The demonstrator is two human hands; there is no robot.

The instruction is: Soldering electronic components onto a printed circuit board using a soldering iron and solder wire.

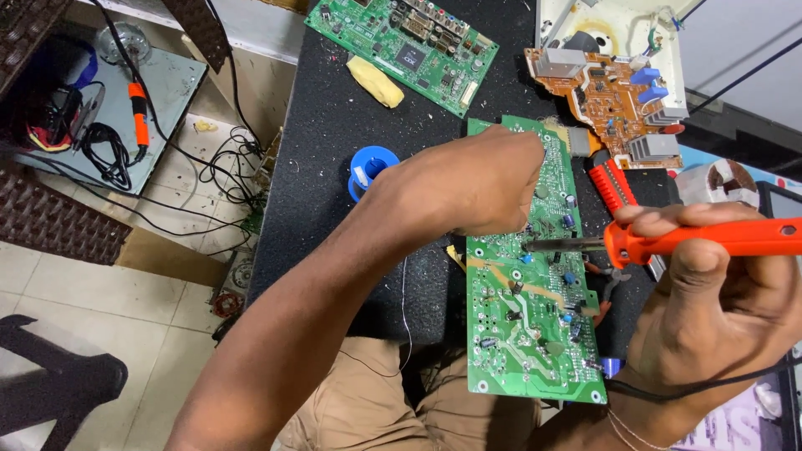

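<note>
A black worktop [334,150] carries a long green circuit board [526,334]. The left hand [468,184], knuckles up, rests curled on the board's 12 o'clock end; its grasp is hidden. At 3 o'clock, the right hand [718,292] clenches an orange soldering iron [710,238], tip touching the board.

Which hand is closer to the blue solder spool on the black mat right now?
Left. The left hand rests on the green circuit board, just right of the blue solder spool. The right hand holds the orange soldering iron far across the board.
</note>
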